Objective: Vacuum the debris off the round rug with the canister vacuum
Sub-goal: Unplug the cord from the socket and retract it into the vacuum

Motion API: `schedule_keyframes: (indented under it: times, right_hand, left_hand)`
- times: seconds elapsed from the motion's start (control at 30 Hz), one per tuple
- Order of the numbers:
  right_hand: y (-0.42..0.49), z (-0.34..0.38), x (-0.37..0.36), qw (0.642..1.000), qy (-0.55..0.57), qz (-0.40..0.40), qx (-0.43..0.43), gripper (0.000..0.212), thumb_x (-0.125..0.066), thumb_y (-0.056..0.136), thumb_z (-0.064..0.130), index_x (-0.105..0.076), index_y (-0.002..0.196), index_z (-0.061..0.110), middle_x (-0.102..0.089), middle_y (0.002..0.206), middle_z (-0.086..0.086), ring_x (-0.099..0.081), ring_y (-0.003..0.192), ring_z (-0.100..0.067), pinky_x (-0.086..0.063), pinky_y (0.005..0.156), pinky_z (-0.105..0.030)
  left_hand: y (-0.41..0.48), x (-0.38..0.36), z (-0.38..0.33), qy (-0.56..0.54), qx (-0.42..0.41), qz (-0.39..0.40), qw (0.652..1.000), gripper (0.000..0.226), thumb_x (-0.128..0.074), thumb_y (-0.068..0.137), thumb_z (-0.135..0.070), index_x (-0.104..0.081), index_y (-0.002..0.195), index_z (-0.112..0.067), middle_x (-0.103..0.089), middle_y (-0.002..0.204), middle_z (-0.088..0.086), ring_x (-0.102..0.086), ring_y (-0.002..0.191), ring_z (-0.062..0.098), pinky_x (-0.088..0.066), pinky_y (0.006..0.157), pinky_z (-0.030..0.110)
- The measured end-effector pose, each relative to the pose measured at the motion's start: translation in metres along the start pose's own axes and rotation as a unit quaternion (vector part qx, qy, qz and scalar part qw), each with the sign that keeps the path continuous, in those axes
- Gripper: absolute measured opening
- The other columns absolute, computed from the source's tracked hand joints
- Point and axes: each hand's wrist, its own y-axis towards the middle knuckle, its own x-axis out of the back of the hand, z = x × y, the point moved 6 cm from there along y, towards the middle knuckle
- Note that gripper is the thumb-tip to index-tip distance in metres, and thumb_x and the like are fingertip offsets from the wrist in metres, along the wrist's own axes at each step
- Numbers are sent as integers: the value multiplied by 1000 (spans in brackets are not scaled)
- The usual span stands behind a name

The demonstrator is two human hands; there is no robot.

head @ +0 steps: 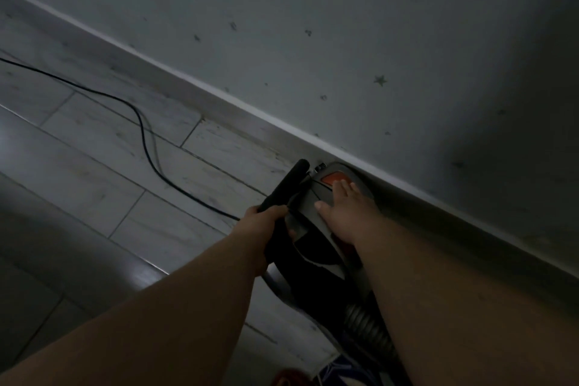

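Observation:
The grey and black canister vacuum [316, 247] stands on the tiled floor against the skirting board, in dim light. My left hand [266, 222] grips a black tube-like part [286, 186] at the vacuum's left side. My right hand [340, 207] lies flat on top of the body, its straight fingers reaching the orange button [333, 179]. A ribbed grey hose [366, 323] leaves the vacuum toward me, partly hidden by my right forearm. The round rug is not in view.
A black power cord [141, 128] snakes over the pale floor tiles from the far left to the vacuum. The grey wall [344, 25] with star stickers rises right behind the machine. Something red and blue [316, 373] shows at the bottom edge.

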Motion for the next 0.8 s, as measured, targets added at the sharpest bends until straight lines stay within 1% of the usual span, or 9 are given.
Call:
schedule_keyframes:
  times: [0.1,0.23,0.37,0.47,0.53,0.6,0.67,0.73,0.8]
  right_hand:
    - [12,0,-4,1000,4,20,-12,83,-22,97,64,4,157,12,8,165,-5,6,151,-21,-4,121,-41]
    - [20,1,-5,999,-2,35,-18,88,-21,94,70,3,157,12,8,165,-6,4,152,-23,-3,121,-42]
    - [26,1,-7,998,9,54,-28,96,-24,91,74,6,157,12,13,164,-7,7,151,-23,-3,121,-42]
    - [28,0,-12,997,12,64,-31,104,-29,86,80,9,156,14,17,163,-7,11,151,-24,-3,122,-45]
    - [23,2,-11,998,36,46,-21,103,-33,84,80,6,157,18,14,164,-6,8,151,-25,-5,122,-46]
    - [9,6,-12,999,38,13,0,99,-40,83,78,-3,157,24,6,165,-5,0,151,-28,-11,121,-45]
    - [-6,10,-15,999,11,-29,26,98,-51,81,73,-8,156,25,-10,162,-8,-14,148,-30,-21,118,-42]
    - [-16,11,-20,999,-2,-29,26,101,-61,80,61,-4,156,26,-22,156,-13,-25,142,-32,-30,113,-41]
    - [-21,8,-24,1000,17,7,11,102,-65,84,44,5,156,29,-38,148,-17,-43,131,-31,-39,105,-38]
  left_hand:
    - [13,2,0,23,-5,-5,1000,36,-61,87,-13,-47,120,-5,-61,85,21,-62,64,29,-53,60,35]
    - [18,2,6,29,20,10,999,38,-62,87,-13,-49,123,-8,-61,102,25,-62,71,31,-55,65,38]
    - [22,0,6,24,29,22,999,36,-59,90,-11,-49,124,-7,-61,96,21,-61,68,28,-54,61,34]
    - [22,0,5,19,34,29,999,35,-59,89,-9,-52,124,-6,-63,89,18,-62,68,28,-54,63,34]
    - [19,2,4,15,32,33,999,32,-58,90,-7,-54,122,-6,-64,90,17,-62,70,27,-55,66,34]
    - [17,6,6,3,28,32,999,32,-57,90,-6,-54,122,-7,-65,98,19,-64,74,28,-55,68,35]
    - [12,9,8,-5,26,32,999,34,-58,90,-6,-53,124,-7,-66,101,20,-65,75,29,-56,66,35]
    - [10,14,9,-15,18,34,999,37,-59,89,-6,-54,126,-9,-65,96,19,-64,73,29,-54,65,35]
    - [5,19,9,-14,13,32,999,38,-61,87,-9,-54,125,-10,-63,92,17,-62,78,32,-56,73,42]
